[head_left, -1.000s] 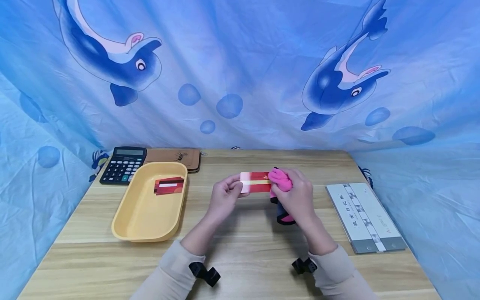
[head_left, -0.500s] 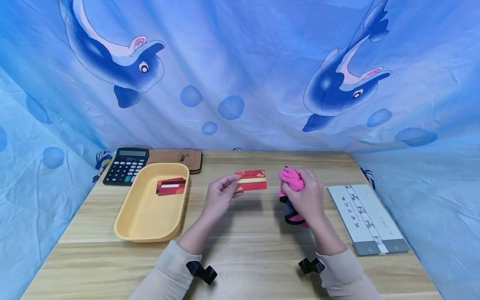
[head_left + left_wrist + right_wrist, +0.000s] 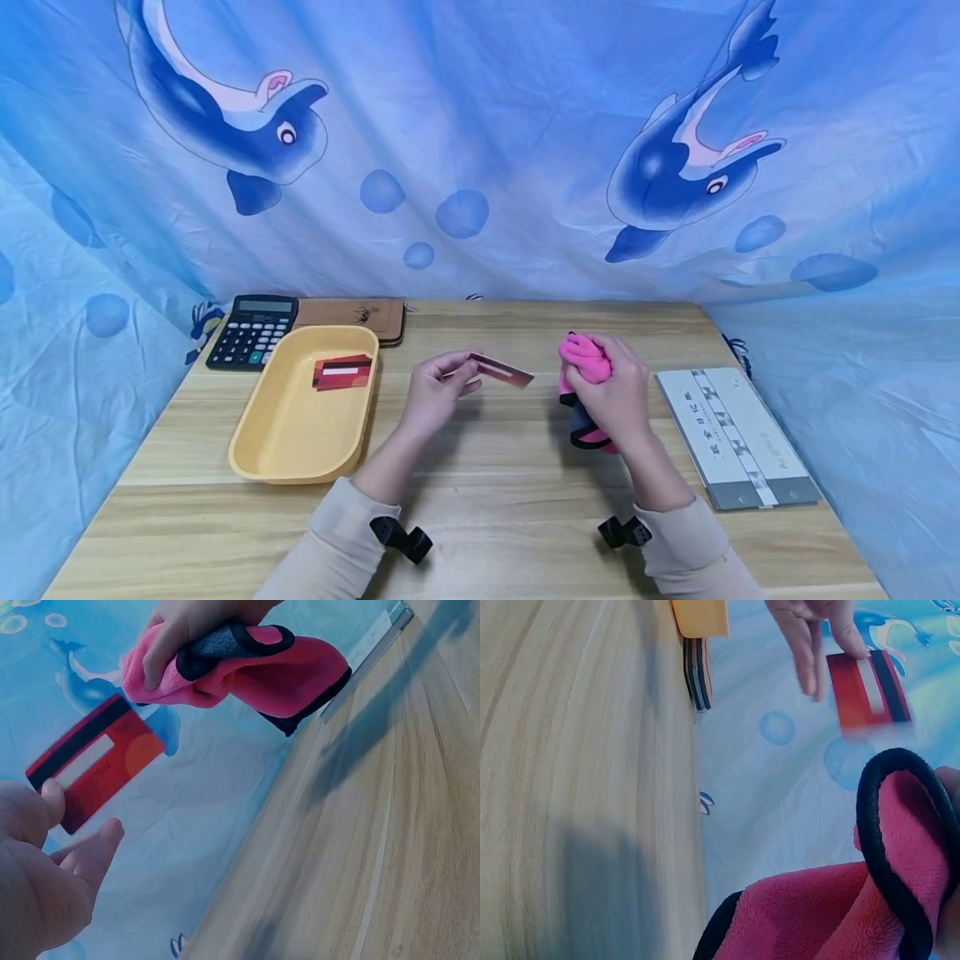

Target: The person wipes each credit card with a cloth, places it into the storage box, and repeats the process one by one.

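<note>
Above the middle of the table my left hand (image 3: 435, 390) pinches a red bank card (image 3: 504, 370) by one end, thumb against fingers. In the left wrist view the card (image 3: 97, 761) shows its dark magnetic stripe and white signature strip. To the right, my right hand (image 3: 613, 387) grips a bunched pink and grey cleaning cloth (image 3: 583, 357) with black edging. A gap separates cloth and card. Part of the cloth (image 3: 802, 911) hangs below the right hand in the right wrist view. More red cards (image 3: 341, 373) lie inside the yellow plastic tray (image 3: 247, 450) on the left.
Behind the tray are a black calculator (image 3: 251, 333) and a brown zippered wallet (image 3: 386, 318). A white and grey notebook (image 3: 738, 437) lies at the table's right side. A blue curtain printed with dolphins (image 3: 487, 125) hangs along the back and sides.
The right hand has drawn the cloth off the card, moving right. The left hand has shifted slightly left and turned the card from its gold-banded face to its striped side, now tilted.
</note>
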The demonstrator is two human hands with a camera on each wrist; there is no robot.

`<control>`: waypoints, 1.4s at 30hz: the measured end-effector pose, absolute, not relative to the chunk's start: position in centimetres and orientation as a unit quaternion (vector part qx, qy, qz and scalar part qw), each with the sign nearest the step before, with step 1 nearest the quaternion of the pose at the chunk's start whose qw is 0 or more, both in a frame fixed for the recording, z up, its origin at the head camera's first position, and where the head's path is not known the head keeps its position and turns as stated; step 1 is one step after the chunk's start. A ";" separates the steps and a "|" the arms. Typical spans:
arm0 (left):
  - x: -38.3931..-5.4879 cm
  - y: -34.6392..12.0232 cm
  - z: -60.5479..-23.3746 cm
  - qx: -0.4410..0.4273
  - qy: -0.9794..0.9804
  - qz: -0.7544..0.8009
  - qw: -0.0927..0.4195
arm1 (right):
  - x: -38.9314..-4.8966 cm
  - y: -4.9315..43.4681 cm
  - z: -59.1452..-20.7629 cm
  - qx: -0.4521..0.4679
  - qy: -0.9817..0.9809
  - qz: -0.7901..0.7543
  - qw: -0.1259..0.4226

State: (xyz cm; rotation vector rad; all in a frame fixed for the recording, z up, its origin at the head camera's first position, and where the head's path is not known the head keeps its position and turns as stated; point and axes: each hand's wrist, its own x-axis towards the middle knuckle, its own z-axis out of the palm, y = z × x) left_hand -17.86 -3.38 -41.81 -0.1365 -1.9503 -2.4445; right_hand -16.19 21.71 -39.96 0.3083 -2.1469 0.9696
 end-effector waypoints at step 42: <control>-16.3 -0.2 -41.7 -0.140 -0.659 -0.738 -0.048 | -15.5 15.5 -39.3 0.204 -0.856 0.338 0.335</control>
